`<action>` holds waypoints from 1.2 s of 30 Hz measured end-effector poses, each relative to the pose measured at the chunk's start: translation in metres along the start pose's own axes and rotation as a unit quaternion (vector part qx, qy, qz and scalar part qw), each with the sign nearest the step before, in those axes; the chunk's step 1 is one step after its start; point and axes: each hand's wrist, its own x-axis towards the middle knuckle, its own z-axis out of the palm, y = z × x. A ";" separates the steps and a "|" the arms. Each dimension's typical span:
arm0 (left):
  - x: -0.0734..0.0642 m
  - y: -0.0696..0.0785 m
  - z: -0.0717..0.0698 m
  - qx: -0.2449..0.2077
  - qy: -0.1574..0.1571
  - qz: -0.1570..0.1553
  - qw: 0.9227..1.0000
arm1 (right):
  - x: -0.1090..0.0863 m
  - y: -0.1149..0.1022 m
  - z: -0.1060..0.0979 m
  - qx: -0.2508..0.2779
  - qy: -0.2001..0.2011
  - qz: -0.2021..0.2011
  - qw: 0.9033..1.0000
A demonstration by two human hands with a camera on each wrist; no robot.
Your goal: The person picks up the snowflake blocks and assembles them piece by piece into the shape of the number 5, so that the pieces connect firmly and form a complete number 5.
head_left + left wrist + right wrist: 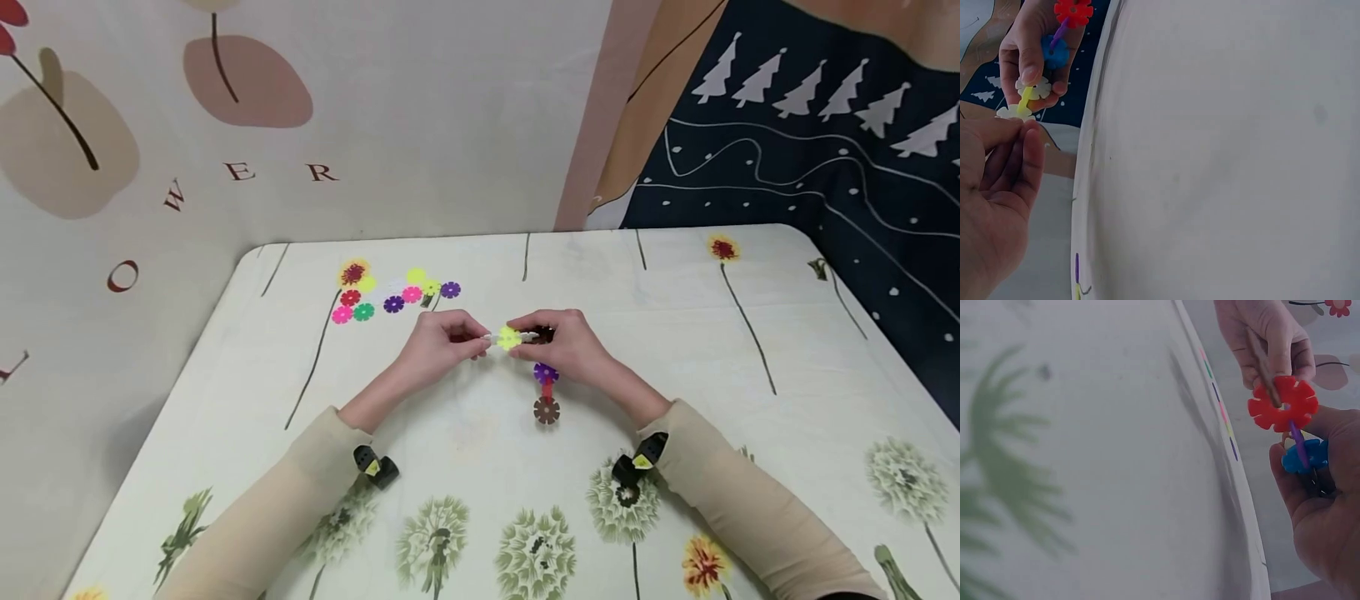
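Both hands hold a chain of slotted snowflake discs above the table. My left hand [442, 346] pinches a white disc [1009, 112] at the chain's end between thumb and fingers. A yellow disc [508, 337] joins it to a second white disc [1036, 91]. My right hand [573, 343] grips the chain at that second white disc, beside a blue disc [1304, 456]. From there the chain hangs on with a purple disc [546, 372], a red disc [1285, 409] and a brown disc [546, 411]. My right fingers partly hide a dark brown piece.
Loose discs lie at the back left of the table, among them a red one [350, 297], a green one [363, 312], a pink one [412, 294] and a purple one [450, 289]. A flower-print cloth [465, 450] covers the table. Curtains hang behind its back edge.
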 end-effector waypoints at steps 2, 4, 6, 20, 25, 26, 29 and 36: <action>0.000 -0.001 -0.001 -0.001 -0.004 0.002 1.000 | 0.000 0.000 0.000 -0.001 0.000 0.003 1.000; 0.000 -0.002 -0.002 0.004 -0.004 0.007 1.000 | 0.000 0.000 0.000 0.003 -0.002 0.006 1.000; 0.000 -0.003 -0.002 0.009 -0.001 0.014 1.000 | 0.000 0.001 -0.001 0.005 -0.002 0.007 1.000; 0.000 -0.004 -0.001 0.012 0.018 0.035 0.999 | 0.000 0.002 0.000 0.025 -0.002 0.003 1.000; 0.002 -0.005 0.000 0.012 0.023 0.040 0.999 | 0.000 0.003 0.002 0.031 0.018 -0.029 0.999; 0.002 -0.005 0.000 0.012 0.025 0.042 0.999 | 0.001 0.003 0.003 0.031 0.024 -0.039 0.998; 0.003 -0.006 0.001 0.017 0.029 0.052 0.998 | 0.003 0.002 0.006 0.034 0.037 -0.068 0.996; 0.003 -0.006 0.003 0.028 0.035 0.079 0.996 | 0.006 0.003 0.010 0.043 0.046 -0.079 0.995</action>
